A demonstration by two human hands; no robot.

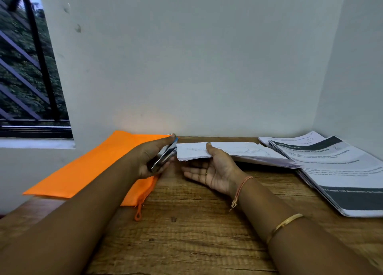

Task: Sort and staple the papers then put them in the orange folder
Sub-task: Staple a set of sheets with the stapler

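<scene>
Stapler (164, 155) up in the left hand (148, 162), and that was a firm grip: fingers curled round its silver body, thumb stretched along the top. Its nose pointed straight at the left end of the sheaf of papers (228, 150). The mouth sat right at that edge, but whether it had bitten onto the paper I could not tell.

Over on the other side, the right hand (215, 172) lay palm up beneath the sheaf, thumb pressed down on the top sheet, pinching it, with the long fingers reaching out straight underneath. The sheaf was lifted off the wooden table (196, 237) at that end, and its far end rested on more paper.

The orange folder (93, 167) lay flat at the left, partly over the table's edge and under the left forearm, its zip pull (138, 212) hanging towards the camera. At the right, a stack of printed papers (335, 177) with dark bands lay fanned on the table, just beside the sheaf.

A thread band (241, 186) and a gold bangle (284, 225) showed on the right arm. A barred window (24, 67) sat off to the left, with a pale wall (196, 67) behind it all.
</scene>
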